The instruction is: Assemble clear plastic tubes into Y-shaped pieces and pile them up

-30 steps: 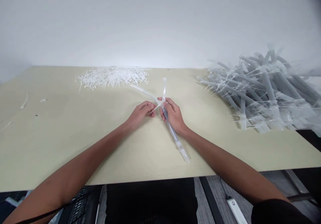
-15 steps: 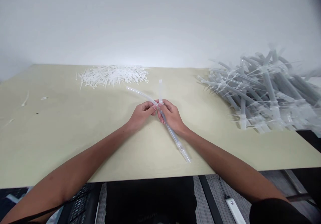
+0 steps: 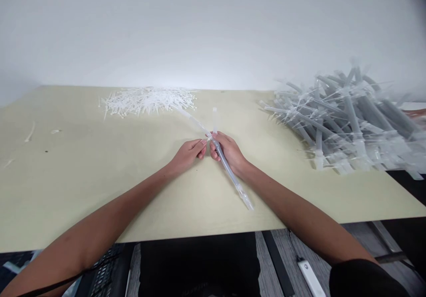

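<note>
A clear plastic tube assembly [image 3: 229, 169] slants over the middle of the table, its lower end toward the front edge and a thin tube reaching up and left. My right hand [image 3: 228, 152] is closed around it near the joint, where a short pale piece [image 3: 214, 118] points away from me. Beside the joint, on its left, my left hand [image 3: 189, 154] is closed in a pinch between thumb and fingers. What that pinch holds is too small to make out.
White cable ties [image 3: 148, 100] lie in a heap at the back of the table [image 3: 100, 190]. Many clear tube assemblies [image 3: 353, 119] are piled on the right. A few small white scraps [image 3: 30, 132] lie far left. A white power strip [image 3: 311, 278] is below the table edge.
My left hand has drawn slightly away from the joint, leaving the tube in my right hand. The thin tube's upper end has shifted up and right. The view has moved slightly.
</note>
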Available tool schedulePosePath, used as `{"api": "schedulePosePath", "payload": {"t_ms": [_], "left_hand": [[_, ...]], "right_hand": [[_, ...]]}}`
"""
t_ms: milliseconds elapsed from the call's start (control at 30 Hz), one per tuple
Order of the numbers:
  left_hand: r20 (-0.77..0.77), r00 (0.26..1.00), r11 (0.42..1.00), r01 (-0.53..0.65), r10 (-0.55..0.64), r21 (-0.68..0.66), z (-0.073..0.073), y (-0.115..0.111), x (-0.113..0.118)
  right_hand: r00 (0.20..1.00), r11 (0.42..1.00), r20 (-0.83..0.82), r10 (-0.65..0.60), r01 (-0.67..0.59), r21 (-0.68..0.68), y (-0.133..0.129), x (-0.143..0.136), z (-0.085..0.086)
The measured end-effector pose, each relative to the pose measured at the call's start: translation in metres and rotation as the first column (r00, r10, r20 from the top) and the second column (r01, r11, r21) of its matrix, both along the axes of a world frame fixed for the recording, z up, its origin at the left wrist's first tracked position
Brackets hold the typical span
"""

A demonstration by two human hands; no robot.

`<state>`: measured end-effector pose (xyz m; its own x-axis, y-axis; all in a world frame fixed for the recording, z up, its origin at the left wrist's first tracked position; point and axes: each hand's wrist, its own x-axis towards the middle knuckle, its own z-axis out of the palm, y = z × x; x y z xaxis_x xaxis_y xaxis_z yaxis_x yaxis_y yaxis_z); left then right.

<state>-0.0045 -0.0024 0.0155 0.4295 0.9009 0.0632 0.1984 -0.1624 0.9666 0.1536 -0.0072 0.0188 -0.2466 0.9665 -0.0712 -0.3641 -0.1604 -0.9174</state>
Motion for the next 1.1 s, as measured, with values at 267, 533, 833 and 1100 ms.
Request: {"api": "schedulePosePath", "payload": {"t_ms": [267, 533, 833, 1100], "left_hand": [[-0.114, 0.991, 0.996, -0.066, 0.071, 0.052, 0.003, -0.006, 0.004], [-0.051, 0.994, 0.995, -0.098, 0.097, -0.014, 0.003, -0.012, 0.004], [0.262, 0.959, 0.986, -0.068, 0.106, -0.149, -0.006, -0.003, 0.006], [0.107, 0.939, 0.946, -0.325, 0.325, -0.025, -0.006, 0.006, -0.002]], "right_hand": [[0.966, 0.977, 0.225, -0.131, 0.087, 0.196, 0.003, -0.003, -0.007], [0.935, 0.952, 0.298, -0.193, 0.104, 0.289, -0.005, 0.0, 0.001], [0.973, 0.975, 0.201, -0.112, 0.069, 0.212, -0.005, 0.001, 0.002], [0.986, 0.991, 0.146, -0.076, 0.059, 0.118, -0.003, 0.002, 0.004]]}}
